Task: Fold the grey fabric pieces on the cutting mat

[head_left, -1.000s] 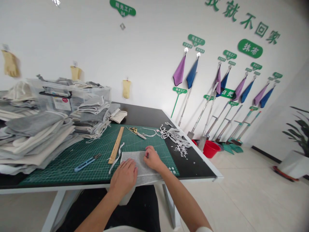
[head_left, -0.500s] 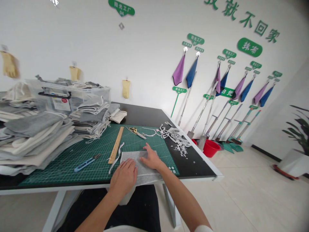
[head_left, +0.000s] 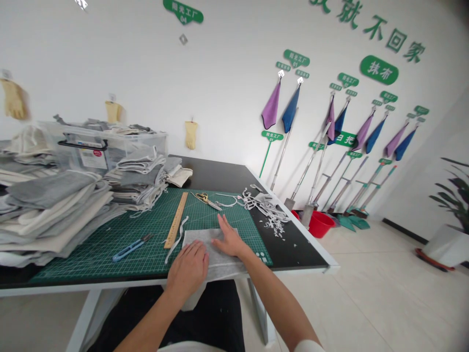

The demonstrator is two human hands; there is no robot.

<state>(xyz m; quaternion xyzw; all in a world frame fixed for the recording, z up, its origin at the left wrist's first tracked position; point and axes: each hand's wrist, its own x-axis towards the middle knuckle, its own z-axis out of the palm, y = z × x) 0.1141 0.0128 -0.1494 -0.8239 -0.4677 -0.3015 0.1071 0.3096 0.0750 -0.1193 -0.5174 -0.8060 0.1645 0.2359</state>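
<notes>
A folded piece of grey cloth (head_left: 222,261) lies at the front of the green cutting mat, its near part reaching the table edge. My left hand (head_left: 188,269) rests flat on the cloth's left side, fingers extended and close together. On the upper right of the same cloth lies my right hand (head_left: 227,238), its thumb spread away from the fingers. Left of the cloth are a pale fabric strip (head_left: 178,242) and a wooden ruler (head_left: 176,220). Gold-handled scissors (head_left: 205,199) lie beyond my hands, and a blue-handled cutting tool (head_left: 130,248) is farther left.
Tall stacks of grey and cream cloth (head_left: 54,210) fill the table's left side, before a clear plastic bin (head_left: 135,142). Fabric scraps (head_left: 266,208) lie at the mat's right edge. The green mat (head_left: 146,266) covers much of the black table. A red bucket (head_left: 321,225) stands on the floor.
My right hand's fingers have lifted and shifted very slightly away from me. My left hand and the cloth stay in place.
</notes>
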